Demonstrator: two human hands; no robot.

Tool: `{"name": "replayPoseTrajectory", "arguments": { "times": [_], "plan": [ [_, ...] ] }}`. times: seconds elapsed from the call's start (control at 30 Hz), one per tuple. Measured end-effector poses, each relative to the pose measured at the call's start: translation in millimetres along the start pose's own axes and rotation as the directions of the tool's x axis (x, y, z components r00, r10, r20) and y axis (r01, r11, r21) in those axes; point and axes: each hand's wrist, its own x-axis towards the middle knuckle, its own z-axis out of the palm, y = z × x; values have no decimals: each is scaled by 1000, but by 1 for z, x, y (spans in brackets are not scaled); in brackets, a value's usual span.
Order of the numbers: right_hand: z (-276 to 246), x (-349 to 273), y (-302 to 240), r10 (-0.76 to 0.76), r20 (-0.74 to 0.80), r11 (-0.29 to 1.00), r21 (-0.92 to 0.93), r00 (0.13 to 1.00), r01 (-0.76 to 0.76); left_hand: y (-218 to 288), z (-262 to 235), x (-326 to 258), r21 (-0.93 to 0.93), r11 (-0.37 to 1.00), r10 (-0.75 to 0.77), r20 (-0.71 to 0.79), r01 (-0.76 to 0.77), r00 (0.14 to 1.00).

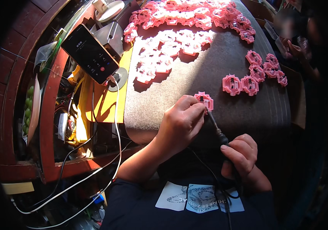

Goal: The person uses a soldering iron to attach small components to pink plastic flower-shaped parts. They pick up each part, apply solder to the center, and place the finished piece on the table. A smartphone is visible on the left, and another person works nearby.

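Observation:
My left hand (183, 120) is closed, thumb and fingers pinched at the near left edge of a pink plastic housing (209, 102) on the dark work surface. A small black part sits inside this housing. Whether something else is between those fingertips is hidden. My right hand (242, 155) is wrapped round the dark handle of a soldering iron (218, 131). The iron slants up to the left, its thin tip at the housing beside my left fingertips. Its black cord (228, 207) hangs down in front of my shirt.
Many similar pink housings (183, 17) are massed at the far side, with smaller groups at middle left and right (250, 85). A phone (91, 53) with a white cable (118, 115) stands left, near a yellow board (126, 88). Another person's hand (295, 50) shows far right.

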Motion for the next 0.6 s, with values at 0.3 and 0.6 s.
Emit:
{"name": "replayPoseTrajectory", "arguments": {
  "times": [0.3, 0.6],
  "plan": [
    [2, -1, 1, -4, -10, 1000, -1, 1000, 4, 1, 0, 0, 1, 1000, 7, -12, -7, 1000],
    [2, -3, 0, 1, -14, 1000, -10, 1000, -1, 0, 0, -1, 2, 1000, 9, -8, -9, 1000]
  ]
}}
